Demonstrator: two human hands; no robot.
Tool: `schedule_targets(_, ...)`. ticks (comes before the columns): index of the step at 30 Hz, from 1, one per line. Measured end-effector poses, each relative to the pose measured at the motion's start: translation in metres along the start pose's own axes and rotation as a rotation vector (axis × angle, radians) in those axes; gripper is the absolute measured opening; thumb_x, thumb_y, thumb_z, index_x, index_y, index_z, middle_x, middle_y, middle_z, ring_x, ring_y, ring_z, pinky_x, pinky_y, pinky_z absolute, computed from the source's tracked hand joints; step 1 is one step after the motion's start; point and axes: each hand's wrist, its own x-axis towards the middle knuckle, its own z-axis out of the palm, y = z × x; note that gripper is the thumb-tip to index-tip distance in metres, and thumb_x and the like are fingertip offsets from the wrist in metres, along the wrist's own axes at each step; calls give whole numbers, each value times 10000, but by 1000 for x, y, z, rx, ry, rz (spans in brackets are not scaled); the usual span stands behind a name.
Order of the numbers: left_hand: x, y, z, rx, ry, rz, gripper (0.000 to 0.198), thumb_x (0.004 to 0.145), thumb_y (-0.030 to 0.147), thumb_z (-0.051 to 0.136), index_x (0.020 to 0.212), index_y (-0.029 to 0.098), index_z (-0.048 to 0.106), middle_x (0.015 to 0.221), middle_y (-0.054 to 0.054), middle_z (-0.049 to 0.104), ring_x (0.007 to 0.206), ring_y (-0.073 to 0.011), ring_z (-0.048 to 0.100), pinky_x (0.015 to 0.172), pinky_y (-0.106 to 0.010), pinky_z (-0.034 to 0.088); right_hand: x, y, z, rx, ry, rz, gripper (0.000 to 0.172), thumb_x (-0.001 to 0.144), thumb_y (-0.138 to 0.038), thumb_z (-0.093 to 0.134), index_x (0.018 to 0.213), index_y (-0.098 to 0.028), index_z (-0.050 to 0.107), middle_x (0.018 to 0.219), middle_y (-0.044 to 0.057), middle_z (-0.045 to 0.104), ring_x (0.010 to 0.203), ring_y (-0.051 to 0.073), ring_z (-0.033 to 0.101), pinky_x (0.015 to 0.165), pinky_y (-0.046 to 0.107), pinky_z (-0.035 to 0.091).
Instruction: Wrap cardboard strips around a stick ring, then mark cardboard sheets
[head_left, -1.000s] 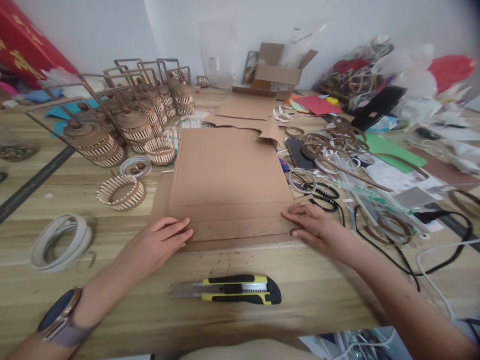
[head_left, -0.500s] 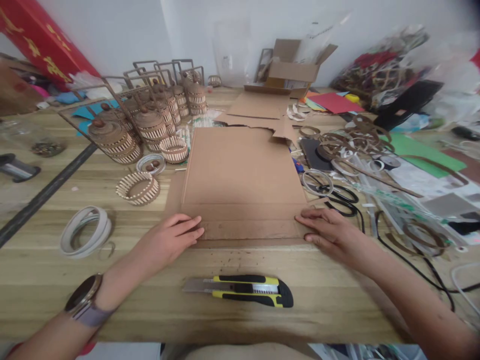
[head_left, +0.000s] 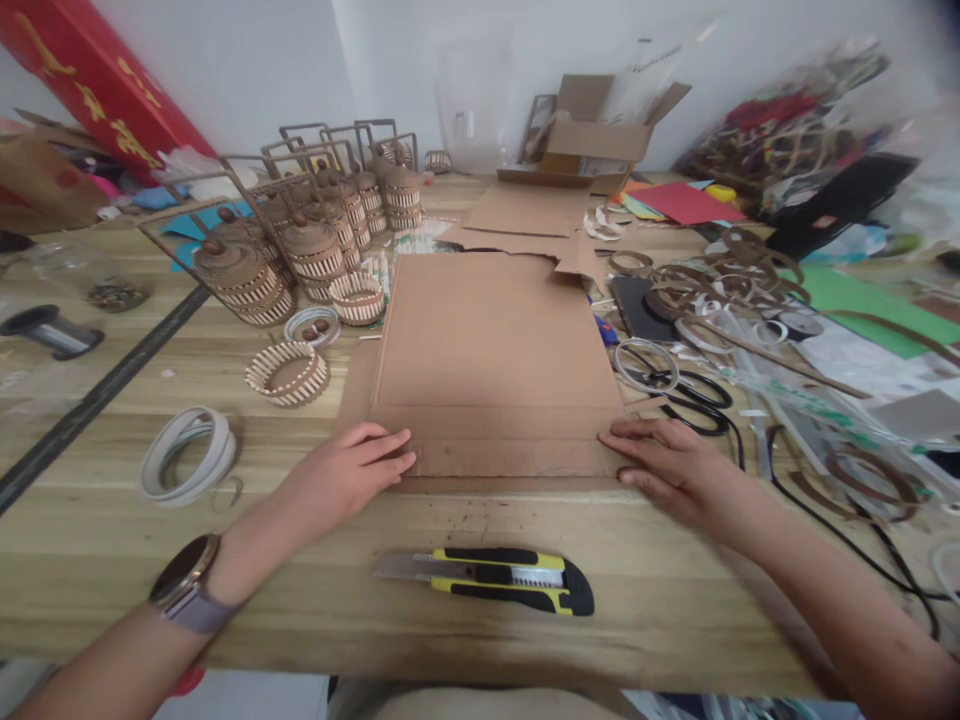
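A flat piece of brown cardboard [head_left: 495, 330] lies on the wooden table in front of me, with a crease across its near part. On its near left corner rests my left hand [head_left: 360, 465], fingers stretched out. My right hand [head_left: 667, 462] touches the near right corner, its fingers extended and thumb apart. Neither hand is wrapped around the sheet. Between me and the cardboard lies a yellow and black utility knife [head_left: 510, 580] with its blade out to the left.
Left of the cardboard are a slatted ring [head_left: 287, 374], white tape rolls [head_left: 187, 455] and several lidded slatted pots [head_left: 244, 280]. Black-handled scissors [head_left: 694, 395], brown strips [head_left: 720, 285] and cables lie to the right. An opened carton [head_left: 592, 135] stands at the back.
The whole view has shifted slightly, so everything appears a little further right. Both hands keep the same place on the cardboard, and the utility knife lies where it was.
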Motion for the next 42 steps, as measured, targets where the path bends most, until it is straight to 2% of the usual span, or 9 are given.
schedule_targets(6,-4,-2,3,21,12,37,322,1036,162,415,1151,150,715,1239,-100,712,1049,-210,625,901,-352,584,0,2,-4,17,-39,5,436,983,-464,462,1276,-240,694,1211,147,666,1131,286,628,963,479,535)
schedule_targets(10,-6,-5,5,-27,23,35,320,1023,156,433,1173,178,715,1237,-90,710,1066,-210,611,906,-341,574,2,-1,-12,21,-122,-12,408,980,-367,484,1315,-224,667,1261,152,652,1173,278,608,994,468,521)
schedule_targets(14,-6,-5,5,-14,17,40,331,1007,124,439,1171,183,720,1239,-86,712,1055,-219,620,903,-346,576,4,-6,-16,20,-119,-17,401,971,-300,493,1326,-210,656,1269,151,644,1185,272,599,1007,453,513)
schedule_targets(18,-6,-5,4,15,27,61,341,1011,121,416,1145,160,728,1219,-92,721,1045,-229,619,879,-350,587,4,-6,-15,18,-125,-20,403,972,-299,493,1329,-196,651,1275,152,640,1184,270,594,1016,452,506)
schedule_targets(23,-7,-7,6,-9,8,48,344,1002,117,433,1176,193,720,1256,-83,704,1076,-224,609,899,-347,579,3,-3,-15,44,-127,-24,409,972,-299,493,1332,-185,650,1281,156,635,1194,264,587,1034,443,489)
schedule_targets(30,-8,-12,11,-14,7,94,363,1007,114,409,1199,187,707,1251,-89,703,1098,-222,596,928,-351,554,3,6,-22,119,-225,12,427,952,-269,498,1353,-216,633,1347,132,606,1269,247,553,1093,443,439)
schedule_targets(35,-6,-9,10,-4,-21,64,365,1010,115,397,1180,180,714,1271,-97,692,1095,-222,590,927,-350,549,5,7,-24,128,-246,10,431,944,-302,504,1349,-224,630,1347,126,603,1285,250,543,1096,458,438)
schedule_targets(42,-2,-11,4,-113,-155,-13,392,966,82,452,1256,218,678,1332,-84,654,1124,-220,557,959,-355,532,7,6,-17,65,-189,39,469,940,-509,518,1260,-211,687,1296,148,646,1230,311,588,1044,522,491)
